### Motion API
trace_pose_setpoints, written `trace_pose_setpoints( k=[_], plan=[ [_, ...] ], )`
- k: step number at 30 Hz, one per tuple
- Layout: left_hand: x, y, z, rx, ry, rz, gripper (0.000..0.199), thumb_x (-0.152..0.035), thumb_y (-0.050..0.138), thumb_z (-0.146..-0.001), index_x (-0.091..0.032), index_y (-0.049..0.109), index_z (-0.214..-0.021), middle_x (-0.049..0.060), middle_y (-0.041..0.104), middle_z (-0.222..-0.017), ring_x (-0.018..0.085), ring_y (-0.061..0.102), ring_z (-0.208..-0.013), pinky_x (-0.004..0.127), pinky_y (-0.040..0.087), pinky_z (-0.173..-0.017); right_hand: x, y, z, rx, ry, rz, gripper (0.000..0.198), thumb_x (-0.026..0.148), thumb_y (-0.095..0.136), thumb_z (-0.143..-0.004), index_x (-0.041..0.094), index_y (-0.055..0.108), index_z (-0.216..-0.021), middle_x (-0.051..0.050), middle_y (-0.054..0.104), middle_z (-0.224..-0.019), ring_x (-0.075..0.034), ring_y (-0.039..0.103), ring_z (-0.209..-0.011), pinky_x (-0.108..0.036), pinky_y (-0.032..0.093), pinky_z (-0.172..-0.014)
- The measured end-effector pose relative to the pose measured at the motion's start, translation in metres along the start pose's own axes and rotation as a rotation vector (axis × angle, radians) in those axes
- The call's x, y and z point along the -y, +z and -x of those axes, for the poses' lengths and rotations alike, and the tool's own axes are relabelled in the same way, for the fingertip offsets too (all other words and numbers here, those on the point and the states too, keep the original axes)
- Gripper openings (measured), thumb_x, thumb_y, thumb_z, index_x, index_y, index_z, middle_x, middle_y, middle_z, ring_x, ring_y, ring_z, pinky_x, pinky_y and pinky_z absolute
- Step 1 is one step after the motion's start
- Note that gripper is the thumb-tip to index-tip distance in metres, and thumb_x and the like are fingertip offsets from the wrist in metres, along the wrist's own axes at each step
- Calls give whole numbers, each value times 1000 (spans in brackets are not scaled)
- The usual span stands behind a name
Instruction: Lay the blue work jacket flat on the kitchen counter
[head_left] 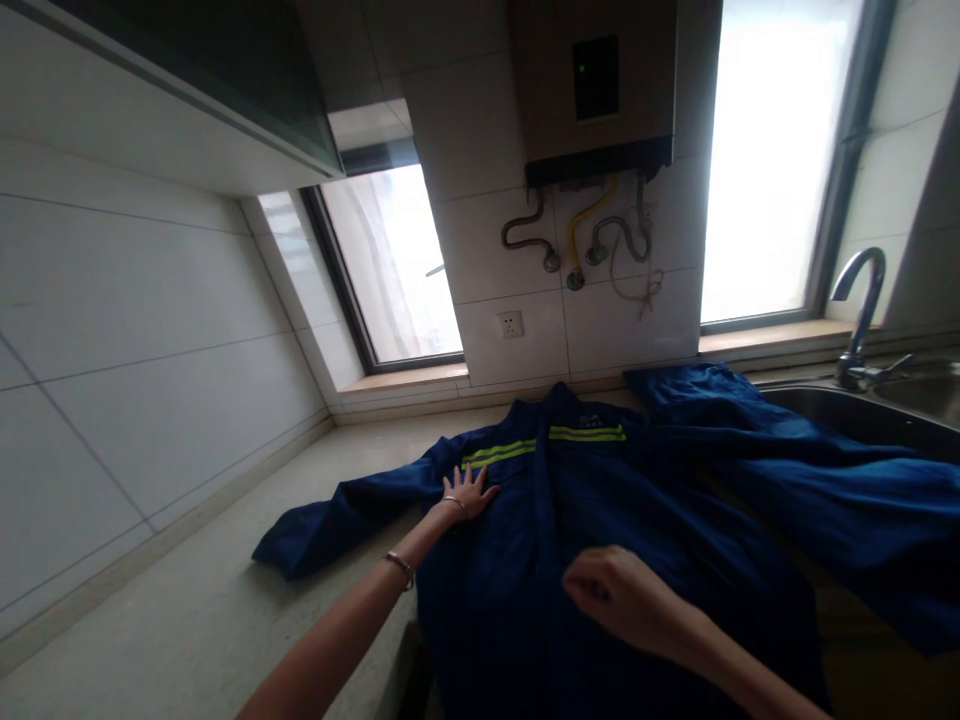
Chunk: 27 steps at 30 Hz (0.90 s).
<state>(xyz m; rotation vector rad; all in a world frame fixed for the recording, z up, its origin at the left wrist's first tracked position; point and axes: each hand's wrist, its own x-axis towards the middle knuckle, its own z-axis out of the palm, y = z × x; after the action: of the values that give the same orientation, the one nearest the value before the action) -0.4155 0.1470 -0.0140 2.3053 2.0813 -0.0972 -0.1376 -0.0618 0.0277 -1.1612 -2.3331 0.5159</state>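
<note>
While left hand (469, 492) presses flat, jacket (600, 520) collar points windowward; right hand (611, 590) loosely curled.

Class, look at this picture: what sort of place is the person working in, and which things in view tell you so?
Most likely a home kitchen: a tiled wall with a wall-mounted water heater, a sink with a tap, and a countertop where both hands rest on a blue jacket.

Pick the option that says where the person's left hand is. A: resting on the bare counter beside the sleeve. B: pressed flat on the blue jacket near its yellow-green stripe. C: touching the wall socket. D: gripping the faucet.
B: the left hand lies flat, fingers spread, on the blue jacket just below its yellow-green stripe, far from the faucet.
</note>
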Motion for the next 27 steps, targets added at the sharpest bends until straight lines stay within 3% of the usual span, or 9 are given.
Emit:
trace_pose_setpoints(
  k=[2,4,8,12,17,19,22,25,27],
  plan=[
    [-14,6,18,-74,-40,-58,72,-57,26,-86,-14,26,-143,22,17,-149,43,8,-135,61,11,-104,-11,-22,-39,-103,21,32,31,31,42,-87,22,66,-104,-6,66,-100,-17,61,-91,-24,43,-82],
    [-29,13,35,-101,-56,-70,74,-57,24,-86,-9,28,-142,24,14,-148,44,6,-135,64,9,-102,-27,-24,-76,-130,52,82,39,36,42,-87,19,60,-117,-10,59,-118,-22,55,-107,-31,39,-93],
    [-47,21,54,1,-45,48,83,-70,19,-80,-20,16,-145,20,7,-150,48,2,-133,74,8,-93,-58,8,-137,32,242,174,60,58,38,-85,29,39,-138,-11,25,-148,-41,29,-128,-60,27,-96],
    [-42,13,41,79,43,92,85,-75,17,-77,-26,10,-146,17,2,-151,47,-3,-134,73,7,-94,-85,40,-169,125,425,289,65,70,31,-81,40,32,-139,-5,10,-152,-49,9,-131,-75,4,-90],
    [-43,0,6,93,145,85,81,-70,23,-80,-24,13,-146,16,2,-152,43,-2,-135,70,6,-98,-123,43,-188,71,476,337,61,68,23,-83,43,29,-139,-3,8,-153,-48,6,-132,-74,-3,-89],
    [-45,-8,-5,95,182,165,75,-62,38,-80,-24,24,-144,13,9,-152,39,3,-137,64,9,-103,-136,37,-192,69,501,346,61,67,22,-84,43,28,-139,-3,9,-152,-47,6,-132,-73,-3,-90],
    [-40,-23,-8,15,215,413,54,-37,52,-78,-18,50,-129,13,42,-140,29,36,-129,43,29,-105,-153,28,-194,67,525,356,59,66,20,-85,44,28,-139,-2,9,-152,-45,6,-133,-72,-2,-91],
    [-16,-41,12,-142,58,535,35,-29,45,-82,-12,63,-106,14,68,-101,23,63,-94,33,47,-85,-163,25,-193,51,526,365,58,65,18,-85,45,27,-139,0,9,-152,-44,7,-133,-71,-2,-93],
    [8,-47,39,-98,-110,510,37,-40,44,-84,-11,67,-87,13,69,-75,24,66,-75,34,51,-71,-167,25,-193,37,520,371,58,64,18,-86,44,28,-139,0,10,-152,-44,8,-133,-70,-1,-94]
  ],
)
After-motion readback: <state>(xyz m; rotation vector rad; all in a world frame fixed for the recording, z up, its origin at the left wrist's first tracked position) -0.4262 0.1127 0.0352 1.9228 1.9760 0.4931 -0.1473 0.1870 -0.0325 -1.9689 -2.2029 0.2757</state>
